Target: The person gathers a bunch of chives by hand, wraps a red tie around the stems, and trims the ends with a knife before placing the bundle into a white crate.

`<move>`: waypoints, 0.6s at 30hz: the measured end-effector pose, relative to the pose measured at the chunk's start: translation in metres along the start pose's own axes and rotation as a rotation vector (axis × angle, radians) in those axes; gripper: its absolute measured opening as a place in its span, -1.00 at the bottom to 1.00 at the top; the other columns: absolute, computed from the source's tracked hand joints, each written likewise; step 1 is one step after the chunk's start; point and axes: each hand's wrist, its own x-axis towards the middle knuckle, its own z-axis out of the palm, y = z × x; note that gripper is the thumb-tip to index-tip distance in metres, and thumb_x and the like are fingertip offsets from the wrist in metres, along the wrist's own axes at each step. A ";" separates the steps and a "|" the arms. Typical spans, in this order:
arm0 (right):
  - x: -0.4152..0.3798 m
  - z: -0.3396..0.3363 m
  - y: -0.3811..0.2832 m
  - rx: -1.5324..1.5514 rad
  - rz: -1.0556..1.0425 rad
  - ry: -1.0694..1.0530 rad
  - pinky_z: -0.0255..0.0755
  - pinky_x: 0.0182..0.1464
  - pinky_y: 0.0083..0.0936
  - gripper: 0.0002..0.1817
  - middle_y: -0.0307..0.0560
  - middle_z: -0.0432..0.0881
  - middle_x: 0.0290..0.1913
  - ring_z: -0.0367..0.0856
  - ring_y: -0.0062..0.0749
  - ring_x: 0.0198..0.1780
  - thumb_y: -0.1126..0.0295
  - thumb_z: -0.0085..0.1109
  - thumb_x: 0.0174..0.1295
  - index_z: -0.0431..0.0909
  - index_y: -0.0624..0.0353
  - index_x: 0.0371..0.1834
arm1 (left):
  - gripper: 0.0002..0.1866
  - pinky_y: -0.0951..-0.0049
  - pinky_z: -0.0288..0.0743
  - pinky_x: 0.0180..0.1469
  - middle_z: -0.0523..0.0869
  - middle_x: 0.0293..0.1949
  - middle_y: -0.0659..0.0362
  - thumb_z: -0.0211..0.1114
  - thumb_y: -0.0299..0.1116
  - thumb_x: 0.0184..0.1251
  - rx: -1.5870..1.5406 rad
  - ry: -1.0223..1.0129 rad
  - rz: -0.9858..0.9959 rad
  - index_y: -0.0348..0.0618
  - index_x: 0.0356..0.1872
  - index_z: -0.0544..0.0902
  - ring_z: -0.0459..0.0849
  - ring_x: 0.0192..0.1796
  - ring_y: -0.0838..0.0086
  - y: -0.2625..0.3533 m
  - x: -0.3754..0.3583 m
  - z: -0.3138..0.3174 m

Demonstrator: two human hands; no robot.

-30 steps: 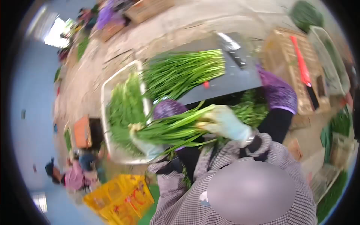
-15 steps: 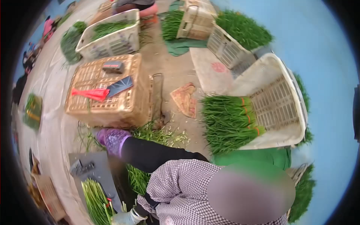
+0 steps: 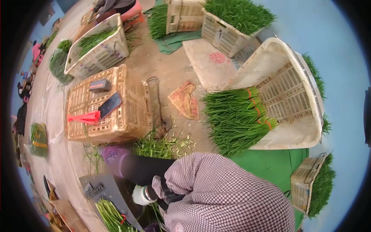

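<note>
My right hand (image 3: 143, 195), in a white glove below a checked sleeve (image 3: 228, 189), is held over a dark gap beside the grey board (image 3: 121, 197). Its fingers look curled under, and anything inside them is hidden. Green stems (image 3: 156, 212) show just below the wrist. To its lower left, a bunch of long green stalks (image 3: 110, 212) with a red band lies on the board, near a small dark metal object (image 3: 94, 189). I cannot see my left hand. A purple boot (image 3: 116, 157) and black trouser leg stretch out above the board.
Banded green bunches (image 3: 239, 120) lie in a tipped white crate (image 3: 288, 104) on the right. An upturned tan crate (image 3: 135, 108) carries a phone (image 3: 110, 105), red strips (image 3: 84, 117) and a grey box (image 3: 100, 85). Loose trimmings (image 3: 158, 147) litter the floor. Another person (image 3: 116, 5) sits behind.
My right hand has moved up and right, away from the banded stalks. My upper body has shifted, and the whole view has turned slightly.
</note>
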 end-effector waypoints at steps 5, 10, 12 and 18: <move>-0.024 -0.058 -0.024 0.216 -0.031 0.295 0.63 -0.29 -0.01 -0.60 0.09 0.79 -0.40 0.79 0.12 -0.31 0.00 0.39 -0.02 0.83 0.15 -0.39 | -0.70 0.25 0.55 0.23 0.71 -0.14 0.13 0.17 -0.19 0.48 -0.019 -0.113 0.001 -0.17 0.06 0.55 0.69 -0.09 0.35 0.009 0.006 0.046; -0.039 -0.101 0.009 0.490 -0.017 0.409 0.57 -0.05 -0.13 -0.47 0.15 0.71 -0.10 0.73 0.04 -0.07 0.04 0.48 0.05 0.62 0.13 0.00 | -0.69 0.22 0.55 0.24 0.73 -0.15 0.13 0.18 -0.18 0.47 -0.078 -0.191 0.049 -0.18 0.04 0.56 0.70 -0.09 0.34 0.039 0.008 0.078; -0.055 -0.107 0.052 0.498 0.050 0.492 0.54 0.05 -0.18 -0.37 0.18 0.68 0.02 0.70 0.01 0.02 0.06 0.51 0.07 0.54 0.12 0.16 | -0.69 0.21 0.55 0.24 0.73 -0.16 0.13 0.18 -0.17 0.46 -0.108 -0.216 0.069 -0.18 0.02 0.56 0.71 -0.09 0.33 0.049 0.010 0.082; -0.155 -0.049 0.132 0.415 0.148 0.732 0.46 0.34 -0.32 0.00 0.25 0.58 0.39 0.62 -0.08 0.30 0.11 0.62 0.15 0.30 0.10 0.64 | -0.68 0.18 0.54 0.26 0.75 -0.17 0.12 0.19 -0.15 0.44 -0.260 -0.196 0.128 -0.20 -0.01 0.57 0.72 -0.09 0.32 0.085 0.026 0.066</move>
